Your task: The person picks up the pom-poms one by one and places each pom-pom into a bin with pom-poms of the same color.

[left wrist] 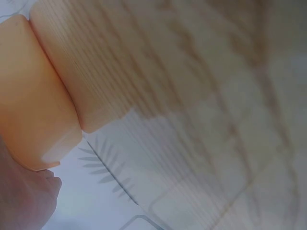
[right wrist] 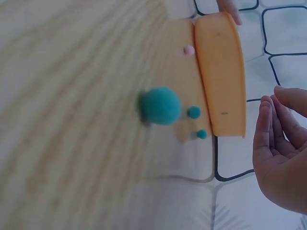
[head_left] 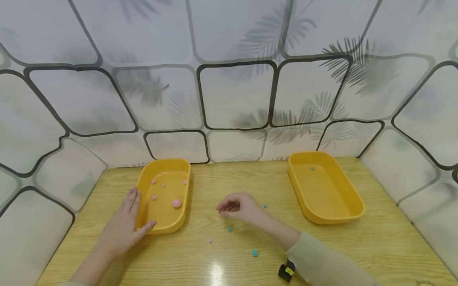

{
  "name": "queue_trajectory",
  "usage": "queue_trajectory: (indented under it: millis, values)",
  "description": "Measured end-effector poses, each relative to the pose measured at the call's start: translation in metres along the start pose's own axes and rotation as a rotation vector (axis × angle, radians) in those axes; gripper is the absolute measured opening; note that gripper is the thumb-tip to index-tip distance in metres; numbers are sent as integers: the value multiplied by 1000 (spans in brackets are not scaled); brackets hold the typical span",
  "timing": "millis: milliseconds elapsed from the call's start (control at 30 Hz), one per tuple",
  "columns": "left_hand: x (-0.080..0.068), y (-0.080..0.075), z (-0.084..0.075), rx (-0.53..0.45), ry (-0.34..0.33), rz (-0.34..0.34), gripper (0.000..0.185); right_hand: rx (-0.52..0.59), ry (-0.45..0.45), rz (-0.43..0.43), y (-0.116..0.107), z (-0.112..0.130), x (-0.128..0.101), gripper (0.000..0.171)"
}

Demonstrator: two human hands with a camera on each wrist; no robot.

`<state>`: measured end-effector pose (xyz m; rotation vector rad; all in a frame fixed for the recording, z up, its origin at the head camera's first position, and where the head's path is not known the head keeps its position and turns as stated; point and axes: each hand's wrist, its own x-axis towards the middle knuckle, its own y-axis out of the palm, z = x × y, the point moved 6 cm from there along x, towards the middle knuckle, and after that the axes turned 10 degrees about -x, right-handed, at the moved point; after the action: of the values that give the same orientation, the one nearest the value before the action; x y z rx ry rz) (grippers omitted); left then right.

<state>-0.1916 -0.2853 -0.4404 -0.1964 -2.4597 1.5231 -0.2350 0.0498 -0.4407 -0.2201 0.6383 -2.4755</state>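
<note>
You are working at a pale wood-grain table (head_left: 250,178) boxed in on three sides by white panels (head_left: 236,95) printed with rounded dark outlines and grey palm fronds; a glare spot sits on the near edge of the wood. Two yellow trays stand on it, well apart: the left tray (head_left: 180,216) holds several pink pom-poms, the largest one (head_left: 177,203) near its right wall, and the right tray (head_left: 343,216) holds a single small teal pom-pom (head_left: 312,169). Both trays lie with their long axis running away from you toward the back panel, the right one angled slightly outward. Your left hand (head_left: 126,224) lies flat with straight fingers against the left tray's outer wall, the thumb at its near corner, gripping nothing. Your right hand (head_left: 240,207) hovers low over the middle of the table with fingers loosely curved and nothing plainly in them; whether a fingertip touches anything you cannot tell from the head view. Loose on the wood near it are teal pom-poms (head_left: 255,253) and one small pink pom-pom (head_left: 209,240). The left wrist view is blurred and shows only the tray wall, wood and panel. Your right sleeve (head_left: 322,262) is cut off at the frame's bottom, and a small black-and-yellow object (head_left: 286,271) beside it is too small to identify.
</note>
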Motion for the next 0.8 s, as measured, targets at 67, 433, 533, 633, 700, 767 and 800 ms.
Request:
queue_trajectory:
  millis: [67, 433, 533, 633, 700, 767, 800]
  values:
    - [0, 0, 0, -4, -3, 3, 105, 1, -7, 7, 4, -3, -3, 18]
    - [1, -1, 0, 19, 2, -6, 105, -6, -31, 41, 26, -9, -9, 16]
    - [0, -1, 0, 21, 5, -9, 105, -24, -41, 54, 30, -9, -7, 16]
    - [0, -1, 0, 25, 6, -12, 105, -51, -43, 76, 34, -8, -6, 17]
    - [0, -1, 0, 24, 6, -11, 105, -68, -46, 90, 37, -7, -4, 17]
    - [0, 0, 0, 27, 8, -12, 105, -87, -58, 104, 40, -5, -2, 18]
    - [0, 0, -1, 26, 9, -12, 105, -93, -67, 111, 41, -5, -1, 18]
